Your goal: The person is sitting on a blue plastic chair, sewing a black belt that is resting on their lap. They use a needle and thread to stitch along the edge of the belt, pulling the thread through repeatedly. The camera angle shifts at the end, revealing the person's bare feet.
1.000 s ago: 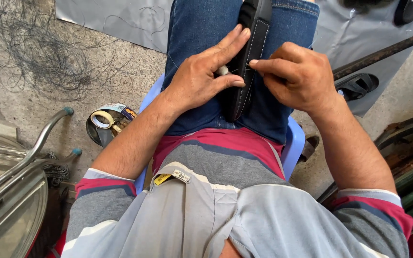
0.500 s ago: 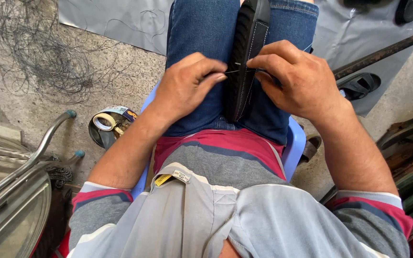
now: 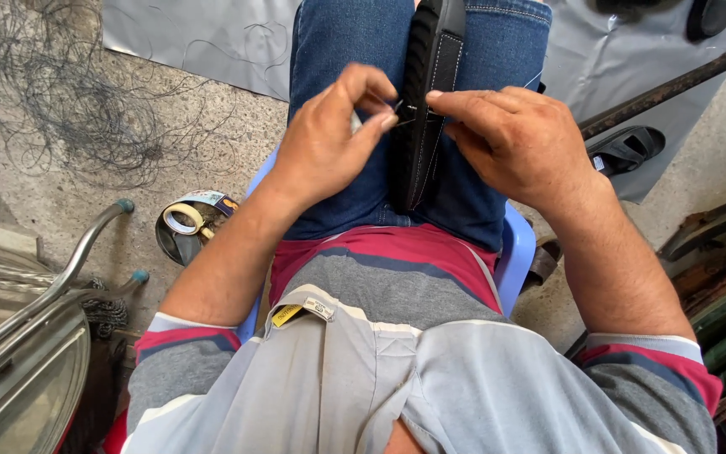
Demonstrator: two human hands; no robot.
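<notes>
A long black stitched strap [image 3: 427, 92] lies lengthwise between my knees on my blue jeans [image 3: 338, 50]. My right hand [image 3: 510, 143] presses on the strap's right edge with its fingertips near the middle. My left hand [image 3: 329, 139] pinches something thin at the strap's left edge, thumb and forefinger closed together; what it holds is too small to name, perhaps a needle. I sit on a blue plastic stool [image 3: 516, 252], partly hidden under my legs.
A round tin with tape rolls [image 3: 186, 225] stands on the concrete floor at left. Tangled thin wire [image 3: 69, 109] lies beyond it. A metal frame with tubes [image 3: 35, 294] is at lower left. A grey sheet [image 3: 203, 38], a sandal [image 3: 628, 150] and a dark rod [image 3: 674, 84] lie ahead.
My left hand went from flat and spread over my thigh to a closed pinch at the strap's edge. My right hand stayed on the strap, its fingers sliding a little.
</notes>
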